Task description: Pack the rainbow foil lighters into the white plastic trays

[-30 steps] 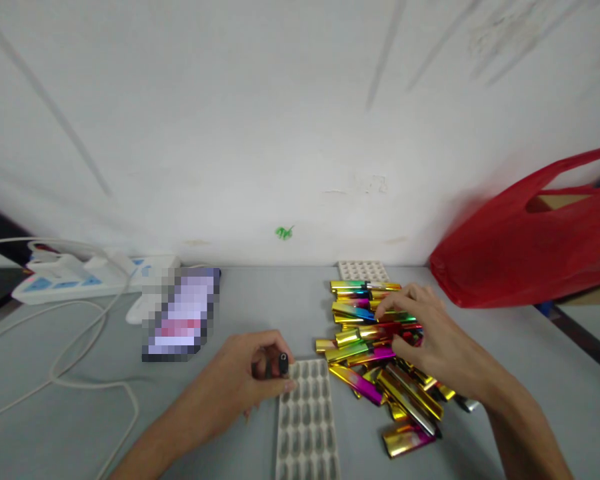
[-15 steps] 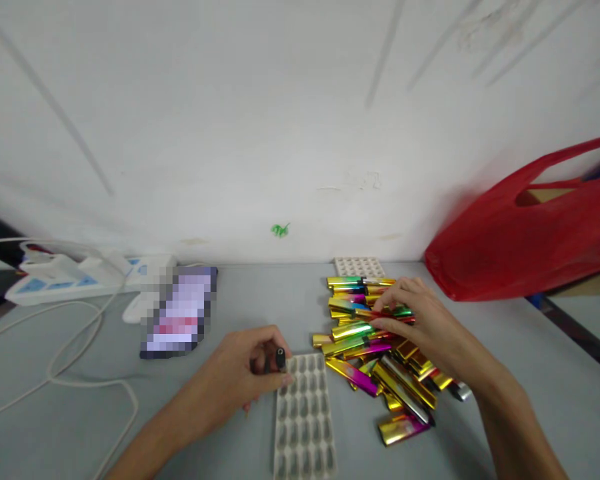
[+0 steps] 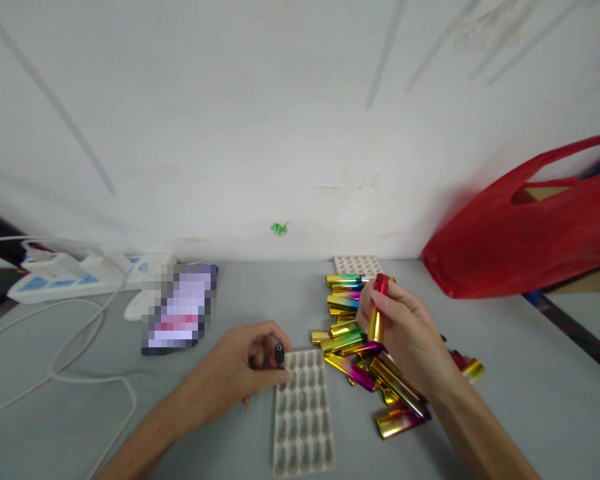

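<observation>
My right hand [image 3: 405,333] is closed round a shiny red-and-gold lighter [image 3: 377,307], held upright above a heap of several metallic coloured lighters [image 3: 353,333] on the grey table. My left hand [image 3: 240,370] is closed, pinching a small dark object [image 3: 279,353] at the top left corner of a pale tray with rows of oval slots [image 3: 303,413]. The tray's slots look bare.
A second slotted tray [image 3: 356,265] lies by the wall behind the heap. A red plastic bag [image 3: 525,233] sits at the right. A phone [image 3: 180,310], a white power strip [image 3: 75,277] and loose white cable [image 3: 80,373] lie on the left.
My right hand has lifted one red-and-gold lighter out of the heap and turned it upright. The left hand has stayed at the tray's corner.
</observation>
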Demonstrator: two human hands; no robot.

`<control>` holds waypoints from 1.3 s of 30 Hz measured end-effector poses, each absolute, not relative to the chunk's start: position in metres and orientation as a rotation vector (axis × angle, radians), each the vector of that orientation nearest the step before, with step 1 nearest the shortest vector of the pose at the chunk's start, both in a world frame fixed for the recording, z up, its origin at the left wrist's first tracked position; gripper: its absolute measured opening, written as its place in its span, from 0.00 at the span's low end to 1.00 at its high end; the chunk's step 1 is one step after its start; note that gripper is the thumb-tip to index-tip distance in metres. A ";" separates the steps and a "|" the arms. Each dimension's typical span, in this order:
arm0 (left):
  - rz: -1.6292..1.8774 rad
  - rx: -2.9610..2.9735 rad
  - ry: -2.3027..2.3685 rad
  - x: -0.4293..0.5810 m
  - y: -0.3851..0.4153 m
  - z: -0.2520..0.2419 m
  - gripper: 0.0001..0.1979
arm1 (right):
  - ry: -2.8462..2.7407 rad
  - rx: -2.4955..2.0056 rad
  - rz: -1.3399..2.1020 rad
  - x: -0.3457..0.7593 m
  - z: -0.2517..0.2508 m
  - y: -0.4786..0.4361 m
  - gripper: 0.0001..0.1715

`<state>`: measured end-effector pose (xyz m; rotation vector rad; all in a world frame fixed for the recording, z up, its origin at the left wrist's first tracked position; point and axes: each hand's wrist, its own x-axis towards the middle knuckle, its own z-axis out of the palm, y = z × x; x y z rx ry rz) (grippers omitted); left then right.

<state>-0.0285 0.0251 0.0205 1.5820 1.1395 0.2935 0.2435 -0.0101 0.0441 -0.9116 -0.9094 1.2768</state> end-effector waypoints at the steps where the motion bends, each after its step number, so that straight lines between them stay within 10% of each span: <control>1: 0.292 1.578 1.147 -0.028 0.025 0.020 0.17 | -0.870 -0.838 1.341 0.239 0.044 -0.010 0.15; 6: 0.264 1.592 1.180 -0.028 0.025 0.020 0.19 | -0.760 -0.706 1.694 0.228 0.044 -0.015 0.09; 15: 0.286 1.573 1.153 -0.028 0.025 0.021 0.17 | -0.613 -0.599 1.978 0.222 0.034 -0.017 0.36; 39: 0.287 1.569 1.144 -0.030 0.026 0.017 0.16 | -0.525 -0.552 2.054 0.217 0.032 -0.024 0.34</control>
